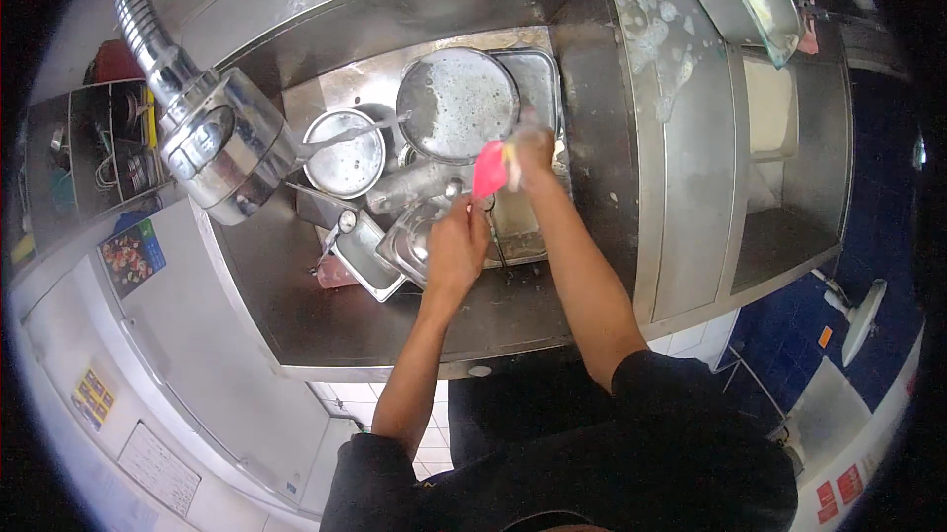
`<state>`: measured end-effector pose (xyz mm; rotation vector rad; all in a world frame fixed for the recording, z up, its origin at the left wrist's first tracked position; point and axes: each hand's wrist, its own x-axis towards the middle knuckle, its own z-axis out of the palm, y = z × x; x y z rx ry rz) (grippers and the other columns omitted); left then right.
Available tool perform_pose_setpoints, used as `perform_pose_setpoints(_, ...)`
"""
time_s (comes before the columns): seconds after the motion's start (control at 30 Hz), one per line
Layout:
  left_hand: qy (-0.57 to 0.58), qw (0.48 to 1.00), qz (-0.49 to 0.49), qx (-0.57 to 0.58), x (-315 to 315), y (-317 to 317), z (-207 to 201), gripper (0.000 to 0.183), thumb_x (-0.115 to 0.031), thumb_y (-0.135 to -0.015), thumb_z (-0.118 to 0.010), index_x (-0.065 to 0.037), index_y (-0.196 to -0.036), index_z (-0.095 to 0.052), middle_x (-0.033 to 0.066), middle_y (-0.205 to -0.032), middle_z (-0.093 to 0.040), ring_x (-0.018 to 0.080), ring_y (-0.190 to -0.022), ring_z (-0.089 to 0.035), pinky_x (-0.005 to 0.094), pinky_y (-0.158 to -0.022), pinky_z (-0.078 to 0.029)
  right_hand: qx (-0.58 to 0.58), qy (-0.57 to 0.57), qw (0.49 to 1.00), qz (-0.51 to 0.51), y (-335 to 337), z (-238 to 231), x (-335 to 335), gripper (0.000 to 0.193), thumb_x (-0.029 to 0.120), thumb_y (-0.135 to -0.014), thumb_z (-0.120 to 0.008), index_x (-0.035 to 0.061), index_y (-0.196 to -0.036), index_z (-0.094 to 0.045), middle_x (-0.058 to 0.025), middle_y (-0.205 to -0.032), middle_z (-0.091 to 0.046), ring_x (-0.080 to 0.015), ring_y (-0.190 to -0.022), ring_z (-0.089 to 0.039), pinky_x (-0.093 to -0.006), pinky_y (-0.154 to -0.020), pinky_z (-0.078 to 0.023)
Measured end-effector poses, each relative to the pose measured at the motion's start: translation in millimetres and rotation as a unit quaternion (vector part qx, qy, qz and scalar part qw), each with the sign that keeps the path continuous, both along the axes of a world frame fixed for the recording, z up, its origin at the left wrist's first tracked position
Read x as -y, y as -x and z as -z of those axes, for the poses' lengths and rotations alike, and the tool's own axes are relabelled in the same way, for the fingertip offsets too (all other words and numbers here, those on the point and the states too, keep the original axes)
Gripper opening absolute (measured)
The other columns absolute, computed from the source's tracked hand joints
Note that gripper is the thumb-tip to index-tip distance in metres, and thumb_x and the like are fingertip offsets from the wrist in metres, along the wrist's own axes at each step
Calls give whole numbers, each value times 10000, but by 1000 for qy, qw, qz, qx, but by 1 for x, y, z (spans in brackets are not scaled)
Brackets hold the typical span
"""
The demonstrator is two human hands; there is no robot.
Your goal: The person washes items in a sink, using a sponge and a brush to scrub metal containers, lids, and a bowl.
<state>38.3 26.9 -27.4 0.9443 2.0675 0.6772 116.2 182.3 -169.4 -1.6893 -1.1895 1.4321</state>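
While the stainless-steel sink (600, 207) takes up most of the view, a long rectangular tray (537, 69) lies along its right part, partly hidden beneath other ware. Next in size, a round metal pan (459, 98) overlaps the tray's far end, its upturned surface wet and speckled with suds. On the left hangs a chrome spray head (232, 147) on a ribbed hose, and water streams from it past a smaller round bowl (340, 159) toward the pan's edge. Nearer the person, a rectangular steel container (371, 261) sits at a slant on the left side of the basin.

Both bare hands work above the middle of the sink. The left hand (458, 248) has its fingers closed on the near, narrow end of a pink spatula-shaped utensil (490, 169), which is held just short of the round pan. The right hand (535, 152) is at the utensil's other side with a small yellowish piece (513, 165) by its fingers; motion blurs it, so I cannot tell how firmly it grasps either.
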Motion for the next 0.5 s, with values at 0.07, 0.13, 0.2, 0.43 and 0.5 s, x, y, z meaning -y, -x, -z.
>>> perform_pose_setpoints(0.07,-2,1000,-10,27,-2,4,-6,299,-249,-989,-471,10,-1047,-608,258,-741,-616,428,-682,-616,477,-610,-453,-239,304,909,157,-15,-5,-11,416,501,-945,-527,102,-830,-547,-128,-780,-644,-261,-720,-646,-439,-580,-533)
perform_pose_setpoints(0.13,-4,998,-24,53,2,4,-3,307,-260,-990,-468,10,-1020,-608,266,-735,-610,450,-675,-612,487,-603,-454,-272,315,901,119,-8,-27,-11,408,494,-949,-525,92,-882,-552,-134,-798,-645,-250,-712,-640,-430,-574,-533)
perform_pose_setpoints(0.2,-69,992,-51,97,12,-4,16,320,-268,-997,-469,18,-1025,-611,202,-703,-608,362,-557,-586,456,-567,-439,-300,326,894,70,9,-75,-1,405,486,-953,-523,83,-933,-558,-140,-816,-646,-240,-703,-634,-421,-569,-533)
perform_pose_setpoints(0.43,75,873,-192,443,11,7,3,351,-372,-1024,-447,-56,-1028,-600,-27,-634,-422,78,-492,-407,265,-413,-332,-318,277,900,-112,13,-110,36,517,469,-897,-620,62,-1195,-505,-115,-965,-610,-168,-717,-590,-360,-545,-503)
perform_pose_setpoints(0.5,64,851,-189,486,15,1,3,344,-413,-1024,-429,-100,-1014,-572,-47,-642,-385,49,-484,-367,211,-401,-301,-300,337,892,26,16,-104,36,443,420,-906,-635,83,-1171,-521,-58,-873,-580,-133,-679,-556,-319,-522,-476)
